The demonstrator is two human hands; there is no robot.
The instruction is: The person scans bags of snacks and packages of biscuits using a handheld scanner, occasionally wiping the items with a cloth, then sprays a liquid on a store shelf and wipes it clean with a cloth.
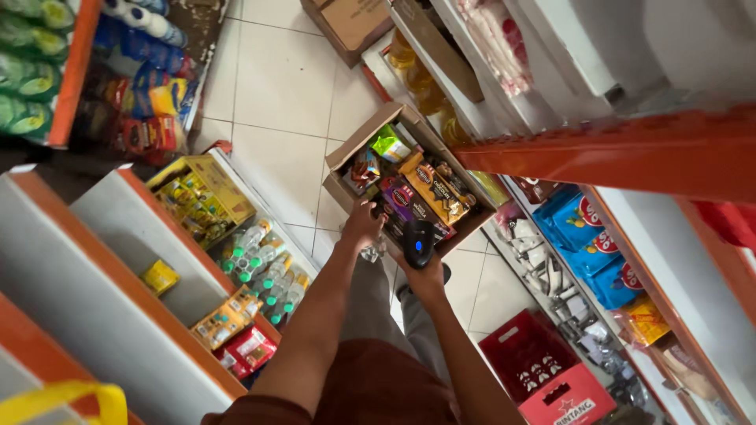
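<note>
I see the black handheld scanner clamped in my right hand, held just over the near edge of the open cardboard box of snack packets. My left hand, just beside the right, rests fingers-down on the box's near rim, gripping it. Beyond my left hand, water bottles fill a low shelf; beyond my right, a red crate sits on the tiled floor.

An open cardboard box packed with colourful snack packets — a black handheld scanner poised over its near edge
</note>
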